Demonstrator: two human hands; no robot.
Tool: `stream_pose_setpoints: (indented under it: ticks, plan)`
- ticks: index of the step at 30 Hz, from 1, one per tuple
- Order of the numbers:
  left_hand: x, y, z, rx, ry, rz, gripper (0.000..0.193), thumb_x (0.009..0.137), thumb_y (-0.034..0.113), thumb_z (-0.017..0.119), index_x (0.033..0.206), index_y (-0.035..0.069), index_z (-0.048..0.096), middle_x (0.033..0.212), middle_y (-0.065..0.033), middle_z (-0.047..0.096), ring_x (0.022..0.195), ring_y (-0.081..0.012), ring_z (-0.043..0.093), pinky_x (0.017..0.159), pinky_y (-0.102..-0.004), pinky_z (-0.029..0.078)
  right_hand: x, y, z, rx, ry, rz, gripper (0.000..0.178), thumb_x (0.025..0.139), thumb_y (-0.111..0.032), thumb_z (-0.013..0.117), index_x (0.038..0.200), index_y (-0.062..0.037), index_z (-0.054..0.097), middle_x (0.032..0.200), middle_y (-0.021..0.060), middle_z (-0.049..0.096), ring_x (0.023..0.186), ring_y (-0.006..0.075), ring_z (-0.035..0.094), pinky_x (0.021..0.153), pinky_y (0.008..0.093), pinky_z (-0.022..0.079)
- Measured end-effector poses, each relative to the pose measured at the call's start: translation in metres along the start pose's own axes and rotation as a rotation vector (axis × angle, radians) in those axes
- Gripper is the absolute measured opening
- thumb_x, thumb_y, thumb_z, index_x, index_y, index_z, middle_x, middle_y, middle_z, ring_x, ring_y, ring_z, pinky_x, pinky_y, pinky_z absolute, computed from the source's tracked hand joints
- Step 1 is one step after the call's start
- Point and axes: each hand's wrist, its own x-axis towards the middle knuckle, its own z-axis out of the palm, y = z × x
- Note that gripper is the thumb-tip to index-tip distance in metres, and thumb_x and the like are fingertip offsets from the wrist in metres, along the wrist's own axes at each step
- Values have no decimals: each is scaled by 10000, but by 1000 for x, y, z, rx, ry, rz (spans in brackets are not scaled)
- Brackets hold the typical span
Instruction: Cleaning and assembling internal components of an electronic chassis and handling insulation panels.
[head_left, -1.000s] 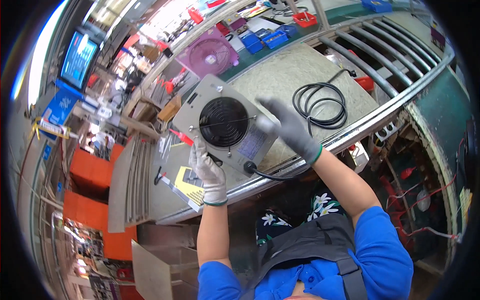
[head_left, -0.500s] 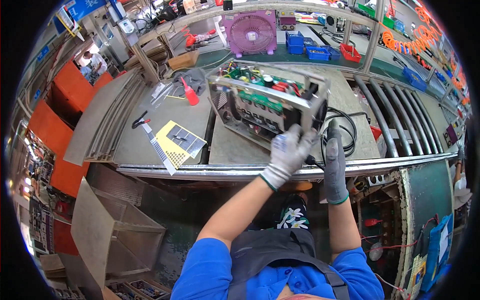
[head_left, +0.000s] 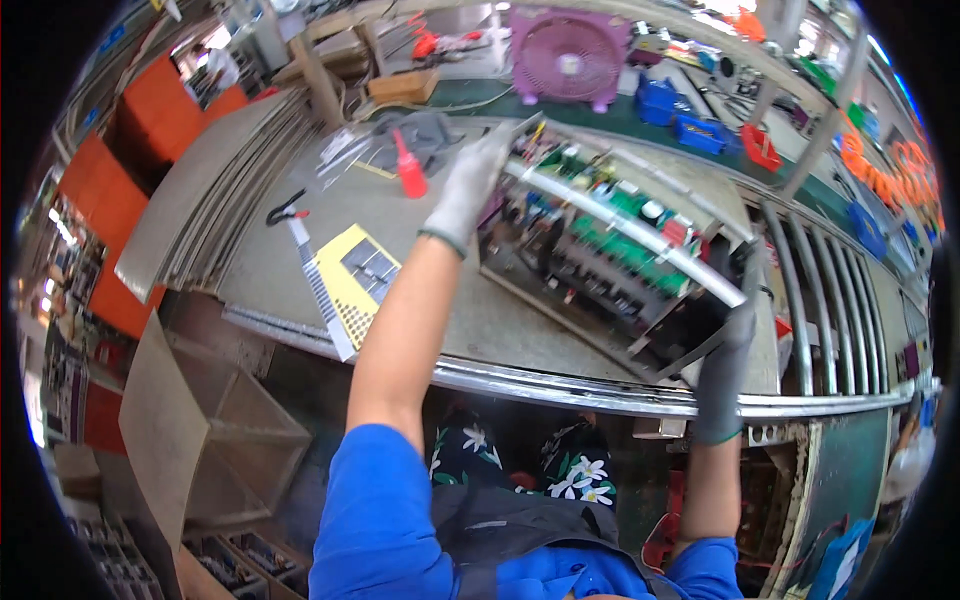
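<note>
An open metal-framed electronic unit (head_left: 610,205), with green circuit boards, wires and dark parts inside, sits at a slant on the workbench (head_left: 500,335). My left hand (head_left: 473,185), in a pale work glove, grips the frame at its far left corner. At the near right corner, my right hand (head_left: 722,375), in a grey glove, holds the frame's side; motion blurs its fingers. Left of the unit lie a yellow sheet with dark stickers (head_left: 352,280), a strip of labels (head_left: 318,292) and a black-and-red hand tool (head_left: 287,208). A red squeeze bottle (head_left: 410,170) stands behind them.
Metal rollers (head_left: 830,300) run along the bench's right side. A purple fan (head_left: 570,58), blue bins (head_left: 700,133) and a red bin (head_left: 761,148) stand at the back. Stacked boards (head_left: 215,190) lean at the left. The bench's metal edge (head_left: 560,393) is before me.
My left hand has moved from the unit's near right corner to its far left corner. My right hand has come onto its right side. The unit has turned, and the view has shifted.
</note>
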Motion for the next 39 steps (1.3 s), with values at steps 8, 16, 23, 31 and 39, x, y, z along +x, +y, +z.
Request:
stream_pose_setpoints:
  ticks: [8,16,23,31,39]
  plan:
    - [24,-23,25,30,39,-276,331,1036,201,453,1240,12,634,1249,-259,636,1194,-361,606,1021,-386,468,139,-12,11,343,-200,285,481,968,-444,577,1232,-44,619,1048,61,679,975,160,656,872,338,540]
    - [-119,134,-40,-454,158,-559,442,1034,88,482,1454,-29,411,1508,-154,431,1316,-239,477,1093,-332,383,4,-34,-41,363,-171,226,305,1013,-264,507,1209,-56,614,1100,65,643,971,180,609,864,357,482]
    - [-235,204,-45,-538,324,-1103,433,1084,175,403,1480,5,363,1204,-71,540,1029,-118,535,931,-262,438,-119,-13,-48,-291,155,29,589,1052,-414,324,1447,13,421,1284,144,572,1183,224,566,1008,358,441]
    - [-203,110,-71,-521,-218,-952,638,918,100,651,1473,-66,384,1374,-187,551,1282,-249,527,1079,-374,401,-75,102,-70,47,504,293,683,1034,-525,357,1502,-27,368,1439,154,487,1318,280,480,1144,447,344]
    - [-72,-207,-68,412,104,-961,770,792,436,799,1304,-67,522,1276,-240,589,1137,-375,588,961,-403,468,-32,43,-42,-92,427,493,739,1016,-572,346,1523,-35,336,1504,145,433,1386,314,417,1163,453,324]
